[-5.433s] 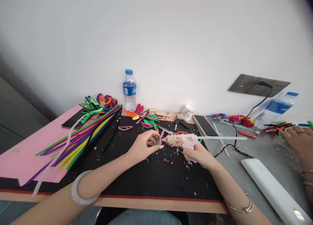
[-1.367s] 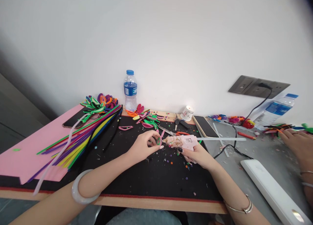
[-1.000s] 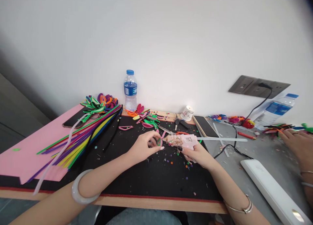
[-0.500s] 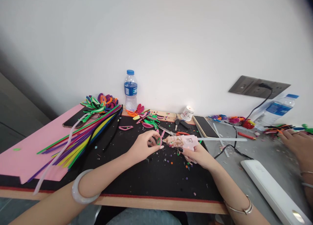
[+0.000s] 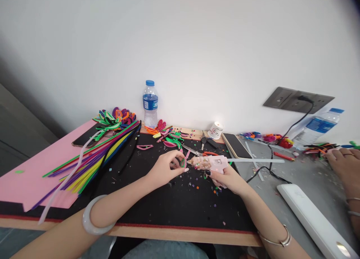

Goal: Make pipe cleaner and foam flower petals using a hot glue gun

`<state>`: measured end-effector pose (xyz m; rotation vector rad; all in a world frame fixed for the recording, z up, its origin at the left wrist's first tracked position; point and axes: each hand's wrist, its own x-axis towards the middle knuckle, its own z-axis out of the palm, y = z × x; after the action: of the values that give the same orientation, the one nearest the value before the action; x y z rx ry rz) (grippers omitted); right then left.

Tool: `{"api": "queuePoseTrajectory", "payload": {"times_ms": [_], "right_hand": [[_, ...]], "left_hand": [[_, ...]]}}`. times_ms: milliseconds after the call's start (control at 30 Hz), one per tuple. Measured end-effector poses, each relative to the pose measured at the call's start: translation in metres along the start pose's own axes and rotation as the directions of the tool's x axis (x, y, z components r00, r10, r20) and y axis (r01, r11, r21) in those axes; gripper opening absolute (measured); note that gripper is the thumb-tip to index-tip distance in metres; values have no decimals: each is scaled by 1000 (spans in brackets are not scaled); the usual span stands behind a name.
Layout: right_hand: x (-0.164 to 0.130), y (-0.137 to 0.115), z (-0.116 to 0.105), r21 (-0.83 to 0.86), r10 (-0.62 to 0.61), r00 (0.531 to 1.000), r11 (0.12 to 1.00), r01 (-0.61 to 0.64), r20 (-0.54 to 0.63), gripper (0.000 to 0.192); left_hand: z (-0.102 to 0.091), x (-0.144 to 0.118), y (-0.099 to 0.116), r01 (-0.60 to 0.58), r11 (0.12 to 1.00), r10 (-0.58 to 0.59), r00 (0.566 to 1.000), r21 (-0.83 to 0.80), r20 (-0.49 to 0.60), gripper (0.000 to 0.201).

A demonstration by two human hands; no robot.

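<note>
Over the black mat, my left hand pinches a small looped pipe cleaner piece in pink and green. My right hand is wrapped round a pale pink hot glue gun, its nozzle end crusted with beads and bits. The nozzle points left, right beside the pipe cleaner piece; whether they touch I cannot tell. A long clear glue stick sticks out of the gun's back. Just behind the gun lie scissors with orange-red handles.
Long pipe cleaners lie on pink sheets at left. At the back are a water bottle, a paper cup and a phone. To the right, a black cable, a white case and another person's hand.
My hands, the glue gun and the pipe cleaner piece have hardly moved. The other person's hand at the far right has shifted slightly to the right.
</note>
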<state>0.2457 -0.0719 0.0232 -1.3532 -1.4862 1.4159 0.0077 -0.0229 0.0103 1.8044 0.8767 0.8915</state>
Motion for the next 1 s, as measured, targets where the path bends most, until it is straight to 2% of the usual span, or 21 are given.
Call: {"api": "queuePoseTrajectory", "payload": {"times_ms": [1000], "right_hand": [[0,1,1,19,6,998,1000,-4,-62,39]], "left_hand": [[0,1,3,11,1000,-12,999,21,43,27]]}}
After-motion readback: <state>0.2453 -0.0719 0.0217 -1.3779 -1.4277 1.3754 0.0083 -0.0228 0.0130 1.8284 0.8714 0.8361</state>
